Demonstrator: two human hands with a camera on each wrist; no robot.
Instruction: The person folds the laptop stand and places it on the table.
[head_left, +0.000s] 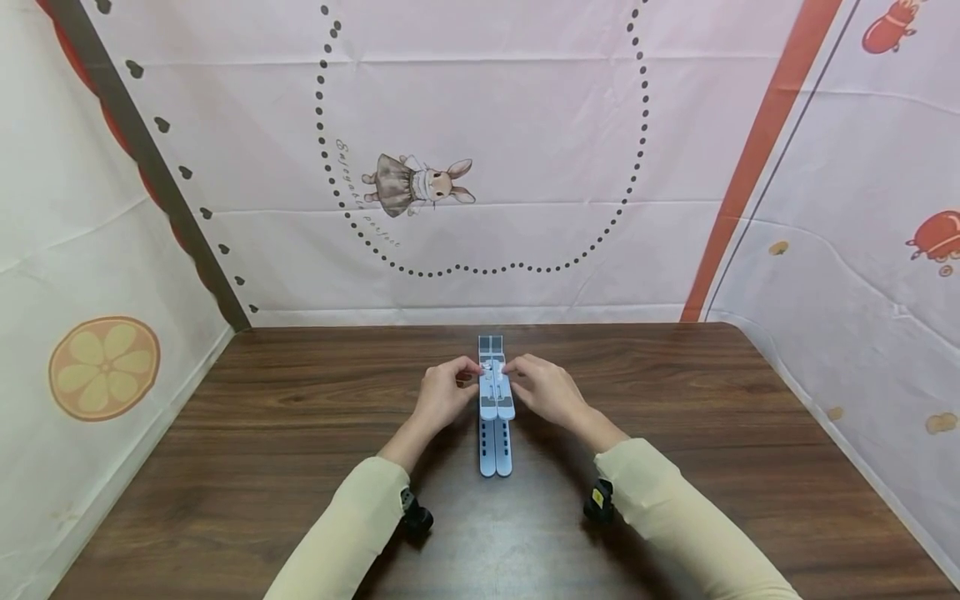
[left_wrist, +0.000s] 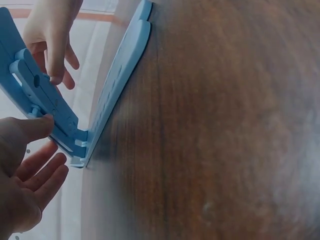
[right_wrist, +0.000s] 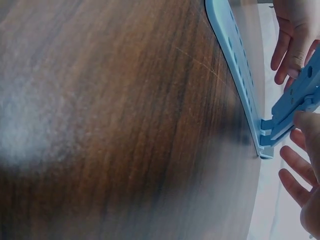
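Note:
A light blue folding laptop stand (head_left: 488, 462), with dark grey pads and a row of slots along its lower bars, stands on the table with its two halves close together. Its upper arms are raised at an angle from the base bars, as the left wrist view shows of the stand (left_wrist: 55, 107). My left hand (head_left: 442, 393) pinches the left upper arm between thumb and fingers. On the opposite side, my right hand (head_left: 553, 392) pinches the right upper arm. The thumbs lie on the near face; the other fingertips are partly hidden behind the stand (right_wrist: 295, 100).
The dark brown wooden table (head_left: 300, 467) extends around the stand on all sides. A printed cloth (head_left: 525, 133) hangs along the table's back edge, with more cloth at left and right. Small black cameras (head_left: 417, 515) sit on both wrists.

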